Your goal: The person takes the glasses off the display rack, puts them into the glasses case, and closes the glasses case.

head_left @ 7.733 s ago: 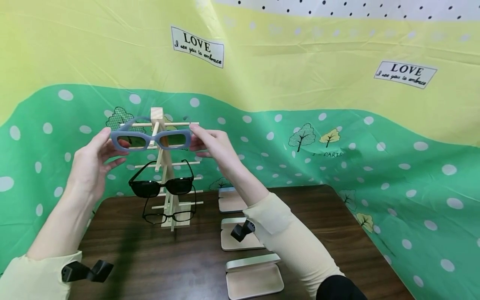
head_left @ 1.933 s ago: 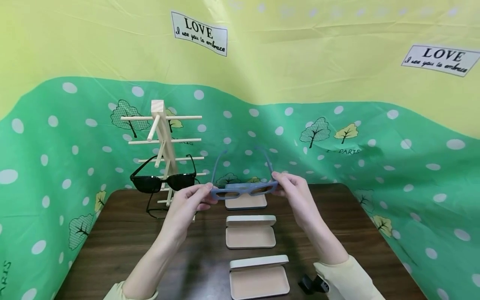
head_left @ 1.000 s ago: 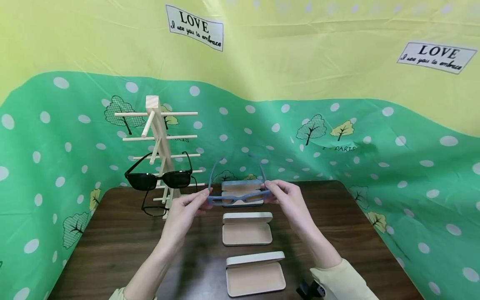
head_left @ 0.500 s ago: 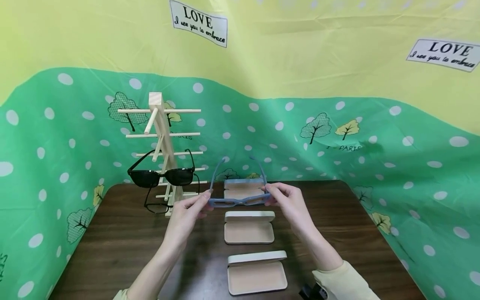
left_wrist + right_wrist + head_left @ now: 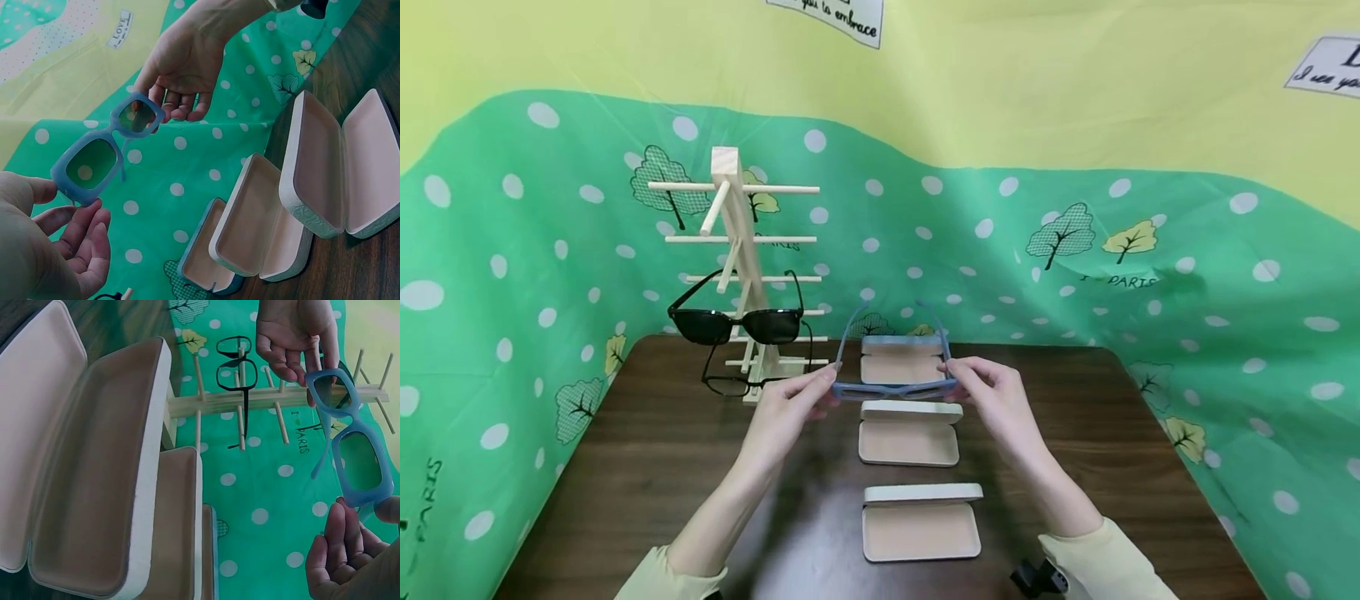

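Blue-framed sunglasses (image 5: 895,389) are held level in front of me, temples unfolded and pointing away toward the backdrop. My left hand (image 5: 786,412) pinches their left end between thumb and fingers. At the opposite end my right hand (image 5: 996,400) pinches the frame near the hinge. Both wrist views show the green-tinted lenses and the thick blue frame (image 5: 84,145). In the head view the sunglasses appear between the far blue-lidded glasses case (image 5: 901,368) and the middle white glasses case (image 5: 908,442). A near white case (image 5: 921,532) also lies with its lid up.
On the left stands a wooden glasses rack (image 5: 743,237) with several pegs. Black sunglasses (image 5: 772,325) hang on it, with black-rimmed glasses (image 5: 726,385) below. The brown table (image 5: 1097,467) meets a green and yellow printed cloth (image 5: 1000,250) behind it.
Since the oldest frame, both hands have carried the blue sunglasses from the rack's top, right and down toward the cases. Over the last second their grip looks the same; the head view tilts down.
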The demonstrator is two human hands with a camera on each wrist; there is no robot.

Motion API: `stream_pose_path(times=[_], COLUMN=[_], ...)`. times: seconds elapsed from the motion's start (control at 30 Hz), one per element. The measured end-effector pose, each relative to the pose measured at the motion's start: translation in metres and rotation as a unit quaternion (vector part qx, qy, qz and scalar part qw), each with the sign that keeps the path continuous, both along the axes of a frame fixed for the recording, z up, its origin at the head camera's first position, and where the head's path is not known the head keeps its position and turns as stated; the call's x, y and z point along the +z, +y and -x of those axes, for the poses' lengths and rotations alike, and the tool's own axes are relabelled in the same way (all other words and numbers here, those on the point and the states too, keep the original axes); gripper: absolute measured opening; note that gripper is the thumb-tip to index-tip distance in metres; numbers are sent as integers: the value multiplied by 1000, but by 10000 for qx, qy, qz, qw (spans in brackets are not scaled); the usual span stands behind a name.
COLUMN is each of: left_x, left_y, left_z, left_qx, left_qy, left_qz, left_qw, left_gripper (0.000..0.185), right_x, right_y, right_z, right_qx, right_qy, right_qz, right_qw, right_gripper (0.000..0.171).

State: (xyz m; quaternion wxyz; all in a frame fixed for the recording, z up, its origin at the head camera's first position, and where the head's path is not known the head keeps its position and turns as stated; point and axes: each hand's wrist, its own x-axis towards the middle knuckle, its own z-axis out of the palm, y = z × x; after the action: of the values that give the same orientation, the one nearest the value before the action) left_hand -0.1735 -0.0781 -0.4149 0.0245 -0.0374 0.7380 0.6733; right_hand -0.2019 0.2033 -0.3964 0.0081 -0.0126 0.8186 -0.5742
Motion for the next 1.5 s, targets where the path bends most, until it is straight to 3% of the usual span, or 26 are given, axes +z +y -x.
stream_pose_path(times=[0.57,0.93,1.17,1.5], left_x=[-8,-15,-18,-21], left_y=[-6,-9,-9,-8], left_z=[6,9,8,8], left_qx=[-688,-1216,-1226,-1293], left_qy=[263,637,871,1041], left_qz=[228,636,1073,1154], left_qw=[9970,9885,9828,9793], left_gripper=[32,35,35,36], right_x=[-8,-10,-12,-12], right_y=[0,4,6,5], right_z=[1,2,1,-2], right_qx=[-46,75,67,52], right_qy=[-68,78,96,15], right_qz=[-109,-290,-363,-221], right_qw=[9999,9995,9993,9997], right_gripper=[34,31,31,33])
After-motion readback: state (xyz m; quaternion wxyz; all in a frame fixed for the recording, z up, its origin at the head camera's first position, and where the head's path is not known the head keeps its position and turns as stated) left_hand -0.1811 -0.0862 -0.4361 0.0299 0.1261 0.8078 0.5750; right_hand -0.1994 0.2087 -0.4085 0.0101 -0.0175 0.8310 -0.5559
